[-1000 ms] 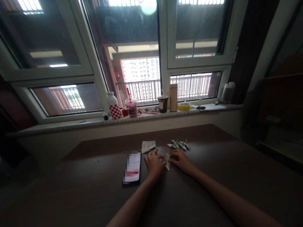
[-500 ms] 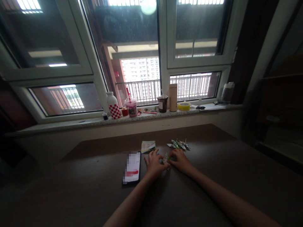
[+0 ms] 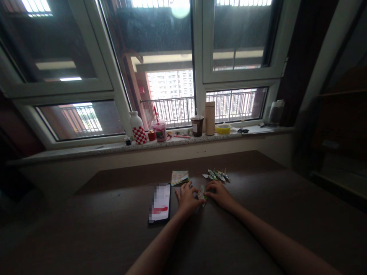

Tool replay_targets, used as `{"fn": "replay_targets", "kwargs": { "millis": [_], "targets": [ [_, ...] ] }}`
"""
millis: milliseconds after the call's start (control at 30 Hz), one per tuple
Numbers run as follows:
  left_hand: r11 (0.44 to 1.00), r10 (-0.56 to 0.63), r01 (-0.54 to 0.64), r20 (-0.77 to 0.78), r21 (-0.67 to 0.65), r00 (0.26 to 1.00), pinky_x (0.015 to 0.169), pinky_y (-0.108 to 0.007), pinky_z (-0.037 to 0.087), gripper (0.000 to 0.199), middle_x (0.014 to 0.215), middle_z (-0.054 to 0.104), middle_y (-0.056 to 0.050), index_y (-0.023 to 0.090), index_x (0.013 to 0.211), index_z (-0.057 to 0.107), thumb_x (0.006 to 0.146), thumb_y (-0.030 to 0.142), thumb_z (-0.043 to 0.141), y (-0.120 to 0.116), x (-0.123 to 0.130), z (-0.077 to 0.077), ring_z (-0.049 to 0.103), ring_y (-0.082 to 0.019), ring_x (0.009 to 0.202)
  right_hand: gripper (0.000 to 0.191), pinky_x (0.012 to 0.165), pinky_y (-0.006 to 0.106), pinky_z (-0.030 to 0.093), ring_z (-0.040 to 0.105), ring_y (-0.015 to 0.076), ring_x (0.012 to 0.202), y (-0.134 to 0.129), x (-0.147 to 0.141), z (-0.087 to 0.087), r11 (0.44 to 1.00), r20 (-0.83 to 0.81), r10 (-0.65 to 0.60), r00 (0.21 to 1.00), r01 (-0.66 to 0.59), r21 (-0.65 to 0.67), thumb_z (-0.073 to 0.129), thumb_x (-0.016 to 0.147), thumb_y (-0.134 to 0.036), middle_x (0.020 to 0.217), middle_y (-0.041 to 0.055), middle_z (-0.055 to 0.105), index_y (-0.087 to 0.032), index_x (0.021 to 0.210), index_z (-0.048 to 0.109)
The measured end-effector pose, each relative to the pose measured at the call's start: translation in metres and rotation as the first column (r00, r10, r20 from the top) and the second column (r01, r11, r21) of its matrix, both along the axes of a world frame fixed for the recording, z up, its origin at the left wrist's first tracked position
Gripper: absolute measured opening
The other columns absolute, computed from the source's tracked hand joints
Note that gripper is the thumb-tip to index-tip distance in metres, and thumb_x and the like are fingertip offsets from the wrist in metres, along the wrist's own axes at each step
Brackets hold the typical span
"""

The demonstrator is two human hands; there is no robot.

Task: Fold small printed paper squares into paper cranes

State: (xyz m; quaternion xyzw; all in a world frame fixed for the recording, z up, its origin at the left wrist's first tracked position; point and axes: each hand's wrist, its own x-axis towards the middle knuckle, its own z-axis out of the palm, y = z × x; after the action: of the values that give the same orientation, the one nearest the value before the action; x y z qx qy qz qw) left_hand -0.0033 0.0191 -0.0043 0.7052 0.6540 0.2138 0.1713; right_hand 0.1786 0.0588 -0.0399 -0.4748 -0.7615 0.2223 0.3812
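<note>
A small folded piece of patterned paper [image 3: 202, 193] is between my two hands, low over the brown table [image 3: 114, 206]. My left hand [image 3: 187, 198] grips its left and near side with thumb and index finger, the other fingers spread on the table. From the right, my right hand [image 3: 219, 194] pinches the paper's edge with its fingertips. Beyond my right hand lies a group of several folded paper pieces [image 3: 216, 175]. A stack of flat printed paper sheets [image 3: 179, 177] rests beyond my left hand.
A phone [image 3: 160, 203] with a lit screen lies left of my left hand. On the windowsill [image 3: 114, 150] stand a checkered bottle [image 3: 138, 128], a pink cup [image 3: 159, 130], a dark drink cup [image 3: 197, 125], a tan box [image 3: 210, 118] and yellow tape [image 3: 223, 129].
My right hand's fingertips have shifted slightly on the paper, and more of the paper shows between the hands. My left hand is almost unmoved.
</note>
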Motion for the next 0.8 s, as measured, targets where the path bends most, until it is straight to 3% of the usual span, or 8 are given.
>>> {"fn": "replay_targets", "kwargs": {
  "millis": [300,567,800],
  "targets": [
    [1.000,0.001,-0.001,0.019,-0.001,1.000,0.116,-0.064,0.001,0.033,0.152,0.042,-0.003,0.028,0.095,0.071,0.067,0.044,0.076,-0.0001,0.0006,0.0000,0.025,-0.031,0.144,0.009,0.095,0.038,0.040,0.054,0.0248,0.103,-0.0004,-0.0092,-0.0021,0.993,0.056,-0.115,0.992,0.115,0.009,0.074,0.073,-0.026,0.097,0.0078,0.065,-0.018,0.073,0.069],
    [1.000,0.005,-0.006,0.018,0.011,1.000,0.115,-0.064,0.000,0.033,0.151,0.042,-0.004,0.028,0.094,0.071,0.067,0.046,0.075,-0.0013,-0.0001,-0.0004,0.026,-0.031,0.144,0.010,0.097,0.038,0.039,0.054,0.0241,0.105,0.0010,-0.0056,-0.0039,0.997,0.000,-0.075,0.997,0.075,0.009,0.071,0.076,-0.028,0.099,0.0067,0.065,-0.020,0.080,0.070],
    [0.999,-0.001,0.001,0.009,0.046,1.000,0.116,-0.064,0.000,0.033,0.149,0.044,-0.004,0.027,0.092,0.070,0.067,0.048,0.074,-0.0034,0.0009,-0.0006,0.026,-0.032,0.143,0.008,0.094,0.037,0.039,0.053,0.0249,0.103,-0.0016,-0.0090,0.0011,0.993,0.037,-0.119,0.992,0.119,0.003,0.069,0.076,-0.027,0.094,0.0072,0.066,-0.019,0.076,0.069]
  ]
}}
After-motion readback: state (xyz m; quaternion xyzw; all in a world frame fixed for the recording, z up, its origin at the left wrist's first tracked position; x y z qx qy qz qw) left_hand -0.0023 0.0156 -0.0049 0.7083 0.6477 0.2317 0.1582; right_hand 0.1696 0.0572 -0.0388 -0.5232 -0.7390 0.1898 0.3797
